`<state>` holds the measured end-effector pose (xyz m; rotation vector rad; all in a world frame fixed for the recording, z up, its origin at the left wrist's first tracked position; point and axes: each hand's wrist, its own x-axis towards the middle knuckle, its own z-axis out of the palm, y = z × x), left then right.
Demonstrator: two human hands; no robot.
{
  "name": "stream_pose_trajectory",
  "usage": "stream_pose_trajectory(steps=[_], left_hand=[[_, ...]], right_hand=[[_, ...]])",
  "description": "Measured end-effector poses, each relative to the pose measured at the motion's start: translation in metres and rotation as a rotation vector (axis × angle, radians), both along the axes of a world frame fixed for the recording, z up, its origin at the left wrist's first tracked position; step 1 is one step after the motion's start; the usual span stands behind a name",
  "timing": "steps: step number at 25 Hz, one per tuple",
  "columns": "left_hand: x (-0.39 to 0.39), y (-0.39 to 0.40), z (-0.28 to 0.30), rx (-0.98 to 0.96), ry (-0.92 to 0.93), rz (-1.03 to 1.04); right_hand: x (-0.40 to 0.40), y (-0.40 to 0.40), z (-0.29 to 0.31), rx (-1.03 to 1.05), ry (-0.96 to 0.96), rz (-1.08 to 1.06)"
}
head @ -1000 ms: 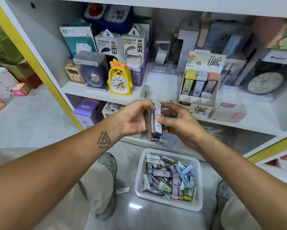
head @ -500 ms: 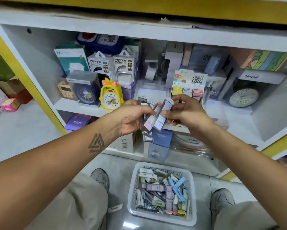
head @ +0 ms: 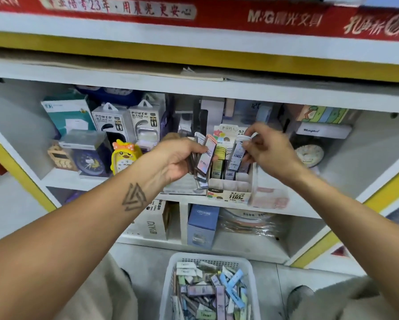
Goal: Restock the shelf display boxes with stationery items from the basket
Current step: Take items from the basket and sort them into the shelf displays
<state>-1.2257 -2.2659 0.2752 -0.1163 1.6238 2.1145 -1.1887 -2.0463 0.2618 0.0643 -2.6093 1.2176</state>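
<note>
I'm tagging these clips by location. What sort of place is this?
Most likely a stationery shop: a red branded shelf banner, boxed power banks on a shelf, and a display box being filled from a basket.

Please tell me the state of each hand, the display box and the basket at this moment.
Left hand: grips a bundle of packs.
Right hand: pinches one pack over the display box.
Display box: on the shelf, partly filled, front slots empty.
Basket: on the floor, holding many packs.

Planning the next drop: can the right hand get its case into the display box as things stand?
Probably yes: the right hand holds a case just above the display box, whose top is open.
</note>
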Motion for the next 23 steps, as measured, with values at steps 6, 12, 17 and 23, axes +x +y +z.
stream_pose_trajectory(steps=[6,12,17,23], left_hand=[[-0.001,-0.003,-0.027,0.076,-0.063,0.019],[0.003,0.011,-0.028,0.154,-0.041,-0.03],[0.006,0.022,-0.024,0.188,-0.029,-0.082],[-0.003,0.021,-0.015,0.193,-0.163,-0.046]], right_hand=[[-0.003,-0.002,-0.037,0.298,0.13,0.032],[-0.002,-0.016,-0.034,0.37,0.224,-0.011],[-0.002,-0.022,-0.009,-0.517,-0.079,-0.022],[0.0,0.027,0.003,-0.049,0.172,-0.123]])
